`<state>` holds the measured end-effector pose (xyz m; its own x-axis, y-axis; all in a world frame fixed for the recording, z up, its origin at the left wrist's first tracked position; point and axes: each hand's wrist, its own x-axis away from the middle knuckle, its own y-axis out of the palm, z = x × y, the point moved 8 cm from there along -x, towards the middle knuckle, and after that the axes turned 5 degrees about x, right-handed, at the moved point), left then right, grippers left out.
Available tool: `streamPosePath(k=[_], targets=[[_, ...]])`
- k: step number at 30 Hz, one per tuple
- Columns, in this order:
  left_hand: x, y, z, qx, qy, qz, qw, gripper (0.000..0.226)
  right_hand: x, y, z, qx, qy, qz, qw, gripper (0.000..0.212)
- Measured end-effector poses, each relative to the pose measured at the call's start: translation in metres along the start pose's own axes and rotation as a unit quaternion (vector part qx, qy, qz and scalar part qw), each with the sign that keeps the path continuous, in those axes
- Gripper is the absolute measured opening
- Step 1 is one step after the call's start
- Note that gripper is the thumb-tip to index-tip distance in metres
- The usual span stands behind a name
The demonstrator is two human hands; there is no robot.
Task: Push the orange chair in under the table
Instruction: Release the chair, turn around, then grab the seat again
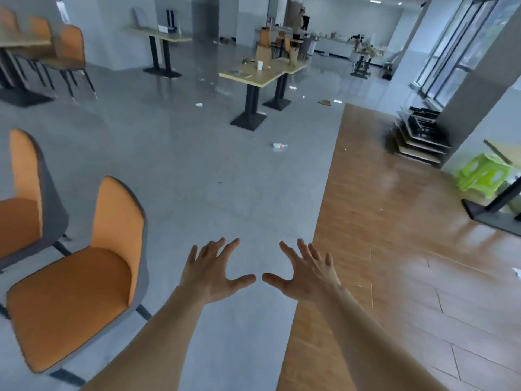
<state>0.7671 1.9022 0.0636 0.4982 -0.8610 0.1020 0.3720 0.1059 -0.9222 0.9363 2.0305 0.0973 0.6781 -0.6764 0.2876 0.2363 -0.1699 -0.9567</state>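
An orange chair [76, 289] with a grey back shell stands at the lower left, its seat facing left and its backrest towards me. A second orange chair [25, 204] stands behind it at the left edge. My left hand [214, 270] and my right hand [307, 273] are held out over the grey floor, palms down, fingers spread, holding nothing. Both hands are to the right of the near chair and do not touch it. A light wooden table [253, 77] on black pedestals stands in the middle distance ahead.
More orange chairs [70, 49] and a table stand at the far left. A wood-pattern floor strip [394, 249] runs along the right, with a green stool [482, 176], a black table base [496, 213] and stacked tabletops [420, 136]. Litter [280, 145] lies on the floor.
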Motion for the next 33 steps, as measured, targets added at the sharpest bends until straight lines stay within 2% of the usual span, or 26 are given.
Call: streamPosePath(k=[10,16,23,26,33], targets=[[-0.140,-0.062,-0.138,0.016,-0.159,0.048,0.986,0.101,-0.245,-0.080,-0.115,0.026,-0.181,0.001,0.983,0.103],[-0.203,-0.090,-0.218,0.017,-0.284,0.101,0.953,0.103,-0.379,-0.112,-0.198,0.056,-0.309,-0.011,0.949,0.106],[-0.234,-0.127,-0.278,0.025,-0.421,0.157,0.893,0.103,-0.480,-0.143,-0.306,0.118,-0.472,-0.022,0.873,0.108],[-0.228,-0.126,-0.301,0.022,-0.473,0.172,0.864,0.105,-0.493,-0.139,-0.364,0.132,-0.540,-0.035,0.830,0.108],[-0.203,-0.107,-0.370,0.077,-0.598,0.215,0.768,0.107,-0.501,-0.111,-0.497,0.194,-0.662,-0.033,0.723,0.109]])
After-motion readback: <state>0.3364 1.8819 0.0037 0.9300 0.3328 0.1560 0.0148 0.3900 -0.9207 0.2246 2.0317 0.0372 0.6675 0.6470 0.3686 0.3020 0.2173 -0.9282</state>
